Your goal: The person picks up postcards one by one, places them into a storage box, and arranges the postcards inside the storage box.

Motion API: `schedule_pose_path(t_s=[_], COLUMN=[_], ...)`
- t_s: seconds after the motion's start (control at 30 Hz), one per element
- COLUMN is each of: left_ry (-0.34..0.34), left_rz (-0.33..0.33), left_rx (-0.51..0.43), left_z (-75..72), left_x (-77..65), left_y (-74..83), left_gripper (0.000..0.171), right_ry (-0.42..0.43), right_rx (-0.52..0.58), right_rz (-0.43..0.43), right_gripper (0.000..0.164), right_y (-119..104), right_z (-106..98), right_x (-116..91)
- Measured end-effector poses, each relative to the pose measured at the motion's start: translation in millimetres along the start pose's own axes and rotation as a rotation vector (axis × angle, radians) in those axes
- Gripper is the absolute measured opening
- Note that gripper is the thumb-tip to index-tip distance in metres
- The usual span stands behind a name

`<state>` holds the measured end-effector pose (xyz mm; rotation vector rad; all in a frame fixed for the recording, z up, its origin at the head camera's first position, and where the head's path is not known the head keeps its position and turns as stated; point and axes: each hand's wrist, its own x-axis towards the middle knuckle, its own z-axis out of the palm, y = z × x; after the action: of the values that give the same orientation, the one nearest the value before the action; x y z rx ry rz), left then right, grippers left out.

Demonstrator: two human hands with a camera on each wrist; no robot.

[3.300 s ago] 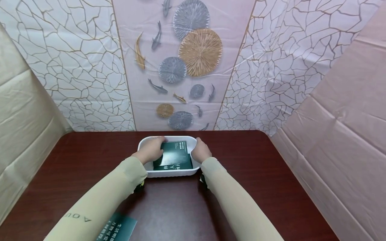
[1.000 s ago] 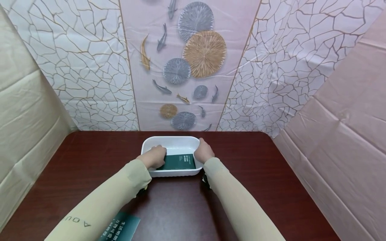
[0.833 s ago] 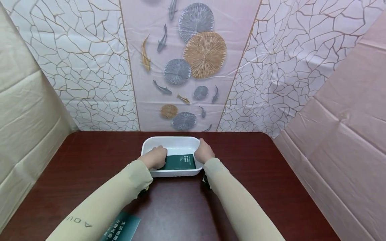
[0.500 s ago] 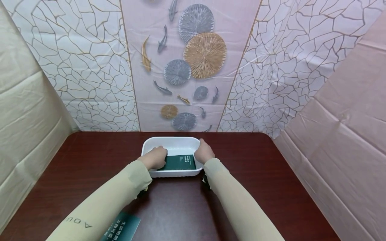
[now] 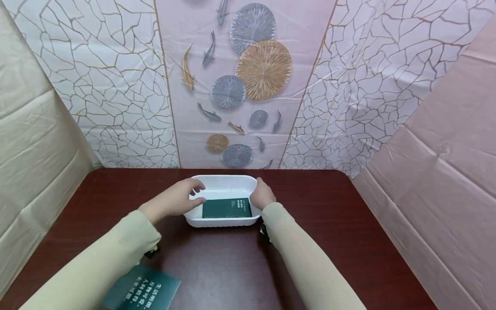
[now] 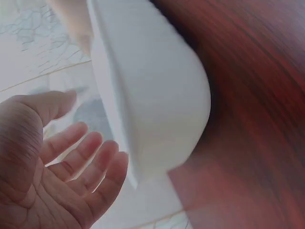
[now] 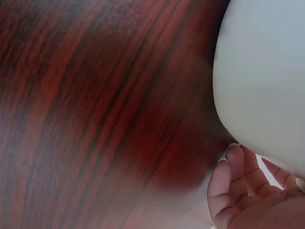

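A white plastic tray (image 5: 221,222) sits near the table's far edge, with a dark green book (image 5: 224,209) lying flat inside along its near side. Whether another book lies beneath cannot be seen. My right hand (image 5: 262,196) grips the tray's right end; in the right wrist view its fingers (image 7: 221,183) curl against the outer wall. At the left end, my left hand (image 5: 174,200) is over the rim, holding nothing, thumb and fingers spread apart. The left wrist view shows that hand (image 6: 62,171) beside the tray's outer wall (image 6: 157,86), palm visible.
Another green book (image 5: 145,290) with white lettering lies on the dark red wooden table (image 5: 228,267) at the front left, partly under my left forearm. Patterned cloth (image 5: 248,86) rises behind the table, and plain cloth (image 5: 438,150) hangs at both sides.
Earlier, my left hand held a green book above another in the tray, then lowered it in. Now it has let go and moved left to the rim. My right hand stays on the tray.
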<state>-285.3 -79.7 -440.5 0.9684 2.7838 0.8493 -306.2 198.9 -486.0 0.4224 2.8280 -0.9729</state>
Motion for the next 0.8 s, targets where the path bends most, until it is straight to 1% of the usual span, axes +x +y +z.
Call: schedule_pose_path(t_s=[0.07,0.17,0.27,0.33,0.43,0.6,0.7,0.8], left_ry=[0.025,0.035,0.016,-0.012,-0.087,-0.260,-0.341,-0.404], left_rz=[-0.002,0.002,0.001,-0.003,-0.038,-0.098,-0.116,-0.164], left_rx=[-0.001,0.000,0.005,0.016,0.034,0.087,0.097,0.103], left_z=[-8.6,-18.8,-23.6,-23.2,-18.2,-5.0,2.8,8.2], left_x=[-11.8,-31.4,-51.4,-63.7,-78.7,-94.9,-103.8,-111.2], left_y=[-0.6,0.4,2.3,3.7,6.8,11.3,9.6,5.9], left_gripper=[0.039,0.044,0.047,0.049,0.053,0.057,0.062,0.066], right_ry=[0.005,0.007,-0.007,-0.013,-0.011,-0.011,-0.012,-0.012], right_rx=[0.000,0.000,0.003,0.005,0.006,0.006,-0.001,-0.006], right_rz=[0.001,0.003,0.007,0.007,0.016,0.023,0.023,0.014], right_gripper=[0.065,0.065,0.067,0.067,0.067,0.069,0.067,0.065], right_y=[-1,-2,-3,-3,-1,1,0,-1], right_z=[-1,-1,0,1,1,0,0,1], right_x=[-1,-1,-1,0,2,4,4,2])
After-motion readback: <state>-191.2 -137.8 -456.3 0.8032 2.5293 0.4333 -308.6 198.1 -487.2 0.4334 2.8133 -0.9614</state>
